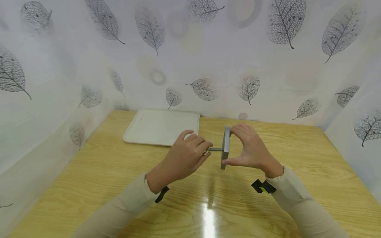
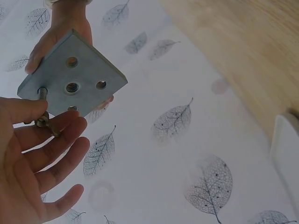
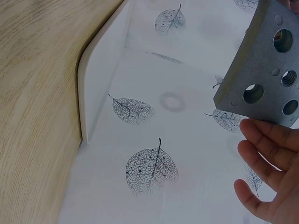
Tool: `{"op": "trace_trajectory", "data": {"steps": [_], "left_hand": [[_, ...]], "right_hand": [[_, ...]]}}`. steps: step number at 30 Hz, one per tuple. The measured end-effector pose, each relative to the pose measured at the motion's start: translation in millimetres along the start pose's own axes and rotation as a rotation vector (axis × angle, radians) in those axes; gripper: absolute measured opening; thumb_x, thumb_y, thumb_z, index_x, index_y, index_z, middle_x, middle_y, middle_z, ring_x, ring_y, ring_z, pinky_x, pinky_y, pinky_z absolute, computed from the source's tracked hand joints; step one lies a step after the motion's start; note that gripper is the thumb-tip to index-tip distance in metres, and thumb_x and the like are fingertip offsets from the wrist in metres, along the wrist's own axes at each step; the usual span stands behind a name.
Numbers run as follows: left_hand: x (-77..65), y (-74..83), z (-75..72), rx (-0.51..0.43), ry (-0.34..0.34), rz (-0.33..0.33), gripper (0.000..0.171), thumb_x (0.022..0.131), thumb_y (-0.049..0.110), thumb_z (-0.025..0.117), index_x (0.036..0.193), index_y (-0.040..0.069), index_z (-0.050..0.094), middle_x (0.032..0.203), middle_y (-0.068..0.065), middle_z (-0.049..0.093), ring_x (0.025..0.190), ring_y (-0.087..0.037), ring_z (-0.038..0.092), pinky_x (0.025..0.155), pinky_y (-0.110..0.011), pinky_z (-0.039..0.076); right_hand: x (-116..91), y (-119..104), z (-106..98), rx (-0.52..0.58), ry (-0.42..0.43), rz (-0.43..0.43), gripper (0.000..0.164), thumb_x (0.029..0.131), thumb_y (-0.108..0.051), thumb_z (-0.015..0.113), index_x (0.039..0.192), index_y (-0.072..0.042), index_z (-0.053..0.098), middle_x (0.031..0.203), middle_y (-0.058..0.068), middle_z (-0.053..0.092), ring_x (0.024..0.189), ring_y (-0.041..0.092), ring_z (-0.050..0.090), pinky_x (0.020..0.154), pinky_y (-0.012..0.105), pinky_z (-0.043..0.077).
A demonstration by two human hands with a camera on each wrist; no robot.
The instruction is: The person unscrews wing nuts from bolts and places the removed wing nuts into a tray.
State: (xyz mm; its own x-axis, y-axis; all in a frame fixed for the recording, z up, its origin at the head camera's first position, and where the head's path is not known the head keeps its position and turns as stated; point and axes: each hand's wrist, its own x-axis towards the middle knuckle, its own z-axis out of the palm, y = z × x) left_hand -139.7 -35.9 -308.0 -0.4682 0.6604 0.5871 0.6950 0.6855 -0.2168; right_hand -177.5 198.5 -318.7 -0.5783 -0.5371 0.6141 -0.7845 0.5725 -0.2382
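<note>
My right hand (image 1: pixel 253 147) pinches a grey square metal plate (image 1: pixel 226 145) by its edges, thumb low and fingertips high, holding it upright above the table. Several round holes pierce the plate (image 3: pixel 268 70), the middle one threaded. A bolt (image 1: pixel 216 149) sticks out from the plate's left face; in the left wrist view its shank (image 2: pixel 42 93) stands at a corner hole. My left hand (image 1: pixel 186 153) pinches a brass-coloured wing nut (image 2: pixel 43 122) at the bolt's end between thumb and index finger, with the other fingers spread. The fingers partly hide the nut.
A white tray (image 1: pixel 162 127) lies at the back left of the wooden table (image 1: pixel 113 185). Behind the table hangs a pale leaf-patterned cloth (image 1: pixel 223 66), which also runs along the left and right sides.
</note>
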Motion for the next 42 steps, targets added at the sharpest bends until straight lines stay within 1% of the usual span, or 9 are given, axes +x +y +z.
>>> {"op": "trace_trajectory", "data": {"steps": [10,16,19,22,25,28,31,39,42], "left_hand": [[0.0,-0.2,0.9,-0.023,0.001,-0.004,0.015,0.089,0.027,0.063,0.098,0.015,0.066,0.091,0.004,0.068,0.087,-0.011,0.065,0.096,-0.040,0.046],[0.3,2.3,1.6,-0.053,-0.015,-0.013,0.013,0.089,0.024,0.062,0.096,0.013,0.063,0.088,0.004,0.067,0.085,-0.011,0.065,0.096,-0.040,0.046],[0.0,3.4,2.7,-0.061,-0.030,-0.016,0.017,0.087,0.028,0.065,0.095,0.013,0.061,0.086,0.005,0.065,0.082,-0.009,0.064,0.097,-0.040,0.046],[-0.2,4.1,4.0,-0.046,-0.041,-0.017,0.025,0.082,0.031,0.072,0.094,0.014,0.058,0.086,0.005,0.063,0.080,-0.009,0.062,0.097,-0.039,0.045],[0.2,4.3,5.6,-0.022,-0.033,-0.013,0.025,0.079,0.027,0.075,0.092,0.014,0.058,0.087,0.004,0.063,0.081,-0.009,0.063,0.096,-0.038,0.046],[0.9,4.2,6.1,-0.005,-0.016,-0.010,0.021,0.080,0.024,0.073,0.092,0.014,0.060,0.089,0.003,0.064,0.082,-0.010,0.063,0.094,-0.038,0.047],[1.5,3.8,4.3,-0.008,-0.012,-0.010,0.017,0.083,0.025,0.071,0.094,0.015,0.062,0.090,0.003,0.064,0.082,-0.010,0.063,0.094,-0.038,0.047],[0.6,3.5,-0.5,-0.032,-0.059,-0.026,0.022,0.091,0.029,0.060,0.106,0.014,0.065,0.097,0.004,0.068,0.091,-0.011,0.064,0.098,-0.040,0.044],[0.0,2.9,0.0,-0.066,-0.061,-0.043,0.021,0.091,0.028,0.060,0.105,0.013,0.063,0.094,0.004,0.068,0.086,-0.011,0.064,0.099,-0.041,0.044]], "right_hand": [[0.3,-0.8,-0.8,-0.004,-0.004,0.006,0.095,0.067,-0.086,0.041,0.106,-0.002,0.060,0.093,0.008,0.062,0.093,0.026,0.053,0.086,0.052,0.039],[0.6,-2.0,-1.0,0.004,-0.004,0.012,0.092,0.067,-0.086,0.043,0.104,-0.004,0.060,0.093,0.007,0.062,0.093,0.026,0.053,0.084,0.050,0.038],[0.9,-2.4,-0.7,0.006,-0.001,0.010,0.092,0.067,-0.086,0.043,0.103,-0.004,0.060,0.092,0.007,0.062,0.093,0.026,0.053,0.083,0.049,0.038],[1.1,-2.6,-0.4,0.007,0.001,0.007,0.091,0.067,-0.086,0.043,0.103,-0.004,0.060,0.092,0.007,0.062,0.093,0.025,0.053,0.083,0.048,0.037],[1.2,-2.3,-0.3,0.008,0.003,0.005,0.091,0.067,-0.086,0.044,0.102,-0.004,0.060,0.092,0.007,0.062,0.094,0.025,0.053,0.084,0.049,0.037],[1.3,-2.2,-0.4,0.006,0.005,0.002,0.090,0.067,-0.086,0.044,0.102,-0.004,0.060,0.092,0.007,0.062,0.093,0.025,0.053,0.084,0.050,0.038],[1.3,-2.0,-0.6,0.002,0.010,-0.002,0.091,0.067,-0.086,0.043,0.102,-0.003,0.060,0.092,0.008,0.062,0.092,0.026,0.053,0.083,0.050,0.038],[1.7,-1.9,-1.2,-0.005,0.013,-0.003,0.092,0.068,-0.086,0.042,0.102,-0.002,0.061,0.092,0.008,0.063,0.093,0.027,0.053,0.082,0.051,0.039],[1.7,-1.3,-0.7,-0.002,0.011,-0.003,0.092,0.068,-0.086,0.042,0.102,-0.002,0.061,0.092,0.008,0.063,0.094,0.027,0.053,0.083,0.051,0.039]]}}
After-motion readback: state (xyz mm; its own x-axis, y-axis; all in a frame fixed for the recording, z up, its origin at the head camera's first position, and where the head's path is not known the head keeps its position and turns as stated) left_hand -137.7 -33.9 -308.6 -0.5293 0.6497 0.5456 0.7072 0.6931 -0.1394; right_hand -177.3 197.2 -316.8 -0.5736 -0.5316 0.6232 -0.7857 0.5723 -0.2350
